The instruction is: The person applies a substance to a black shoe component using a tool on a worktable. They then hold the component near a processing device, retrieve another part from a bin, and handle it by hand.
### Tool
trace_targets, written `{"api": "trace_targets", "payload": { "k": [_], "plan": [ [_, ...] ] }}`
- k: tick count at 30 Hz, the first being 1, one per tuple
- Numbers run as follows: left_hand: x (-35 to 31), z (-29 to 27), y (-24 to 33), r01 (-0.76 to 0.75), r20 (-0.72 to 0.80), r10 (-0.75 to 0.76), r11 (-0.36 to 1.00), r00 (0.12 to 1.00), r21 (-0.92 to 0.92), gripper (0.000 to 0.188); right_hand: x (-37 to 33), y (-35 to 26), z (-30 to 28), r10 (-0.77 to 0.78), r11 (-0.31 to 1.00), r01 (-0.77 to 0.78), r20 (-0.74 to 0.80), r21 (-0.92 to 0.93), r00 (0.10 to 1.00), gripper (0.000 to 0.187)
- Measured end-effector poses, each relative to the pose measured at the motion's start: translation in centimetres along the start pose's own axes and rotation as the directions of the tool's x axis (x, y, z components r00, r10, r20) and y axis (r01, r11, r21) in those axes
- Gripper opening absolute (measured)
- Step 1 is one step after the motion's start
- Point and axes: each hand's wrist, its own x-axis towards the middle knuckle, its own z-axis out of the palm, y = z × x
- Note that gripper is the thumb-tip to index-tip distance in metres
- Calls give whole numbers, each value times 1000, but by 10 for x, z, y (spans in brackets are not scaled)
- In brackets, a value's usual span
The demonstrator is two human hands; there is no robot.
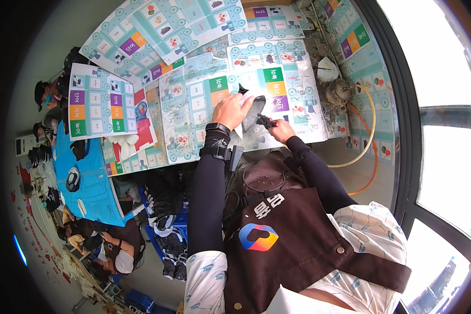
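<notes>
- Our counter (pixel 311 123), at 12 o'clock, is covered in smudged teal-and-white printed sheets.
- On it, towards 12, is a black piece (pixel 253 108); our left hand (pixel 228 111) touches its left edge, though we cannot tell if it pinches.
- Our right hand (pixel 281 131), towards 1, is closed around a dark tool (pixel 266 121).
- At 3: yellow hose (pixel 373 119), orange hose (pixel 376 162), bright window (pixel 450 167).
- At 9: another counter under blue sheeting (pixel 83 175).
- At 8: a seated person (pixel 123 261).

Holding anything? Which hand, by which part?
Right hand: a dark object, kind unclear, by its right end. Left hand: at the left side of a dark grey piece; pinched or only pressed, can't tell.
</notes>
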Motion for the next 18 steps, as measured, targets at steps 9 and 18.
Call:
{"api": "trace_targets", "payload": {
  "k": [9, 18],
  "plan": [
    [-1, -1, 0, -11, -9, 11, 1000, 1000, 2, 55, -4, -7, -7, -74, 997, 82, -370, 6, 926, 28],
    [0, 0, 2, 11, 15, -11, 1000, 1000, 20, 53, -2, -9, -4, -130, 991, 131, -276, -15, 952, 20]
  ]
}}
